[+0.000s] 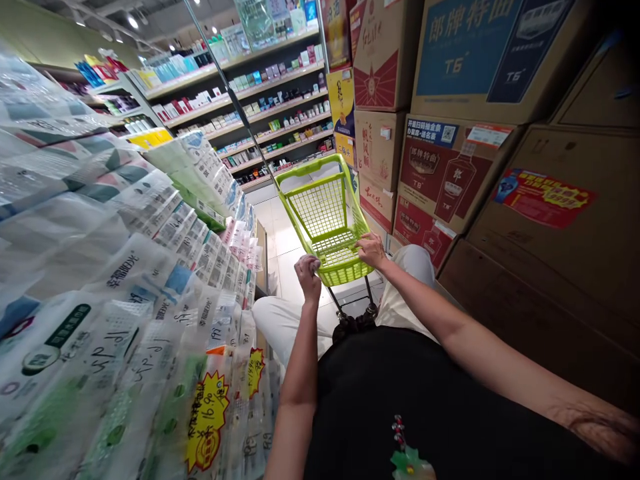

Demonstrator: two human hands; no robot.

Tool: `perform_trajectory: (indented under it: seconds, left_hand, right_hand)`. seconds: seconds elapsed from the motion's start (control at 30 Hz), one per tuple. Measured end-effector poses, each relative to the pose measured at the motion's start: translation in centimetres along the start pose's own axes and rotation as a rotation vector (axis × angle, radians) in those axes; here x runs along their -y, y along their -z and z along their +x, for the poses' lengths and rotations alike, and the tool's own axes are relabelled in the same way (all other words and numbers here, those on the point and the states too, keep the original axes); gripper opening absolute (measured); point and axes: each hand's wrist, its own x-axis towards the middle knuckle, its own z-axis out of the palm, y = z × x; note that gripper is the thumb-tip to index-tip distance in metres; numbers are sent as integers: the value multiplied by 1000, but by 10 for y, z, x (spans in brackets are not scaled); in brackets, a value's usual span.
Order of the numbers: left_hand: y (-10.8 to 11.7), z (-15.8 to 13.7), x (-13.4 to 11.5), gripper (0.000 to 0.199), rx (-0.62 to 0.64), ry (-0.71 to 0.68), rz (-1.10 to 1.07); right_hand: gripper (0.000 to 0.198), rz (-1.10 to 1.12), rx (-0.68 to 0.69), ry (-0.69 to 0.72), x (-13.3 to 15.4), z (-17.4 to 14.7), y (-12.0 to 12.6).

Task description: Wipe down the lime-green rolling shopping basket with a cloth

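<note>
A lime-green plastic shopping cart (327, 235) stands right in front of me, with a white panel at its far end and dark metal legs below. My left hand (309, 275) is closed at the near left corner of its rim. A small greyish patch shows at those fingers; I cannot make out what it is. On the near right side of the rim, my right hand (371, 251) has its fingers curled over the edge. No goods are visible through the cart's grid.
Plastic-wrapped packs of tissue paper (150, 280) with handwritten prices line the left side closely. Stacked cardboard liquor cartons (450, 170) wall off the right. Beyond the cart, shelves (280, 100) of small boxed goods stand across the pale tiled floor (287, 257).
</note>
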Motion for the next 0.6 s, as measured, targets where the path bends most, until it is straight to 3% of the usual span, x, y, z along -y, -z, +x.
perform_trajectory:
  seconds: [0.07,0.17,0.3,0.5,0.6]
  left_hand:
    - [7,18,-3,43,194,-120,71]
    - [6,53,0,53,349,-218,161]
    - [-6,94,6,62,399,-280,320]
    - [-1,87,15,67,566,-377,350]
    - [2,97,21,65,546,-312,298]
  right_hand:
    - [36,-2,22,23,-6,5,2]
    - [37,-9,57,35,-13,15,3]
    - [42,-13,91,43,-17,28,1]
    - [43,3,79,34,-19,34,-6]
    - [43,20,84,66,-17,35,-9]
